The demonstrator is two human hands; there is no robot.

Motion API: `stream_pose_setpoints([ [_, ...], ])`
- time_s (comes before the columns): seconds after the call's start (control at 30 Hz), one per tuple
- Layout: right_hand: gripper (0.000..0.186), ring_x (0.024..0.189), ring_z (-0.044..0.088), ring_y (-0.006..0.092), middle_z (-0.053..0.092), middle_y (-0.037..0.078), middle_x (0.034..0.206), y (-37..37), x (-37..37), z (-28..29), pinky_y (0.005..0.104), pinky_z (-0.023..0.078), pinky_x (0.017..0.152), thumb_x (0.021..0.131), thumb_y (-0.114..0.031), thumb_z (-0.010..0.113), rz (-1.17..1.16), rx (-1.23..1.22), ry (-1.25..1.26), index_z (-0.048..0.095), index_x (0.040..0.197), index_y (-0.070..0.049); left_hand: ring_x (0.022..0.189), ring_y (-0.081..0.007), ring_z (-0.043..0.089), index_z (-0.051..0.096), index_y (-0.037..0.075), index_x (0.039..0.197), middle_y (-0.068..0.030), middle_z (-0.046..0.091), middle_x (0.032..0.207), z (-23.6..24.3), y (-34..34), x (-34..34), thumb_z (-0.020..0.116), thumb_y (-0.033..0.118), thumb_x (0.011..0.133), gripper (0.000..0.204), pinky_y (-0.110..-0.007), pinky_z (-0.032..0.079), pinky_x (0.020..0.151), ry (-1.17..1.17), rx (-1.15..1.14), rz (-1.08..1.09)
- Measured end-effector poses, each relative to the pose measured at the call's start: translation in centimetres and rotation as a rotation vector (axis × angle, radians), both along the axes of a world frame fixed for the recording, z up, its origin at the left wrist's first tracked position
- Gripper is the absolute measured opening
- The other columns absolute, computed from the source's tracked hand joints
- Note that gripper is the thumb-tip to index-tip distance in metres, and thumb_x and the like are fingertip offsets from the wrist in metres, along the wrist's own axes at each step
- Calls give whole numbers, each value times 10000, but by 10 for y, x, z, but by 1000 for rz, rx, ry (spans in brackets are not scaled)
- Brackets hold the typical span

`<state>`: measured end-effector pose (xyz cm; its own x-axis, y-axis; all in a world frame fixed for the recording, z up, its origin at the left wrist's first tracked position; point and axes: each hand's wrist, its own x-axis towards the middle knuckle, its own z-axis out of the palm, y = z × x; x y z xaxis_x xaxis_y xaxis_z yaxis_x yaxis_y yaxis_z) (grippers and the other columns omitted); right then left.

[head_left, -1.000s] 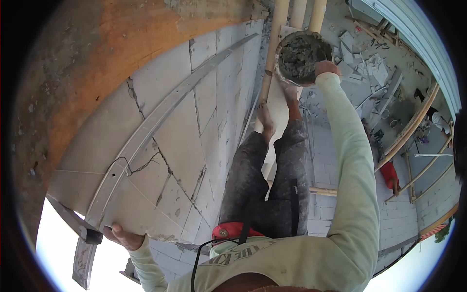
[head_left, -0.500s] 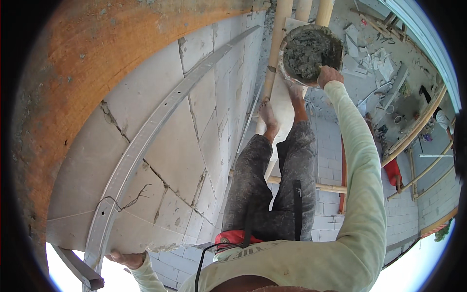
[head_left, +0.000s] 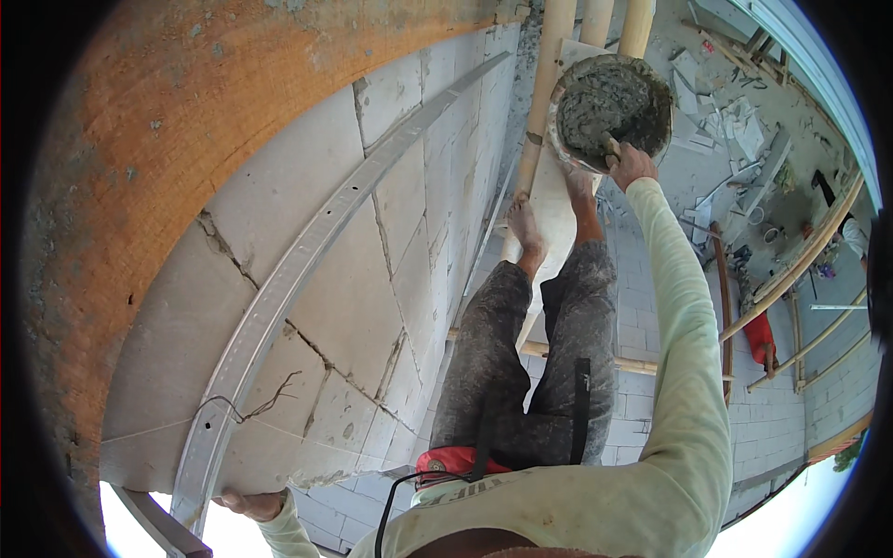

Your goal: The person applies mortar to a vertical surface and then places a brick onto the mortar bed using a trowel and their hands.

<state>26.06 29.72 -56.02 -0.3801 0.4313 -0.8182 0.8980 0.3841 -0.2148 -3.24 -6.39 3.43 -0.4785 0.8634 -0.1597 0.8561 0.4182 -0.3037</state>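
One round bucket (head_left: 562, 147) of wet grey mortar (head_left: 603, 98) stands just past the person's bare feet (head_left: 524, 223). I judge it heavy and awkward to shift, its wall firm, its load soft, sticky and easily slopped; lifting it would want both hands under the rim. The right hand (head_left: 633, 166) is at the bucket's near edge, fingers curled closed around what looks like a short tool handle (head_left: 613, 149). That handle seems the sure place to hold; whatever it ends in is hidden from me.

The left hand (head_left: 256, 505) is well apart from the bucket, to its left and nearer the body, by the edge of the block wall (head_left: 372, 279), close beside a long metal strip (head_left: 339, 205). Its fingers are partly hidden, so I cannot tell how open they are or whether they grip anything. The strip looks light and stiff, best held by its sides; a loose wire (head_left: 275, 401) crosses it.

Bamboo poles (head_left: 551, 79) crowd the bucket's far side, the feet its near side, and broken slabs (head_left: 739, 130) litter the floor to its right.
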Motion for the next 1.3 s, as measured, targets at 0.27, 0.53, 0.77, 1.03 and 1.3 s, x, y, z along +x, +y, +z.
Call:
stream_pose_setpoints([
  [0.27,397,947,615,424,662,227,970,-2,39,17,507,471,832,824,-368,625,-130,-67,110,605,1108,-91,1127,-325,528,344,128,1386,-168,474,1267,21,-67,2,590,614,798,801,-473,504,875,-346,497,718],
  [0.53,424,919,624,414,669,218,943,6,53,37,477,485,789,809,-363,654,-291,-82,227,607,1141,-104,1078,-300,541,388,-18,1311,-176,469,1214,-14,15,10,483,674,833,846,-437,527,801,-267,581,791],
  [0.77,408,904,636,394,674,203,933,25,61,85,458,493,775,808,-371,658,-272,10,300,619,1124,-115,1027,-278,547,427,-33,1250,-185,489,1171,-33,64,20,588,668,765,868,-440,491,807,-464,747,1009],
  [1.03,389,887,632,403,674,196,903,43,52,208,474,493,766,789,-341,648,-219,87,270,623,1113,-126,1035,-279,515,503,-48,1187,-167,541,1124,-27,73,10,741,546,718,794,-412,407,909,-539,773,938],
  [1.3,384,861,624,421,671,201,875,79,40,405,472,489,757,773,-336,660,-71,203,286,629,1060,-83,1034,-309,553,469,-34,1253,-184,562,1154,-15,86,7,746,499,719,804,-413,423,926,-493,764,829],
])
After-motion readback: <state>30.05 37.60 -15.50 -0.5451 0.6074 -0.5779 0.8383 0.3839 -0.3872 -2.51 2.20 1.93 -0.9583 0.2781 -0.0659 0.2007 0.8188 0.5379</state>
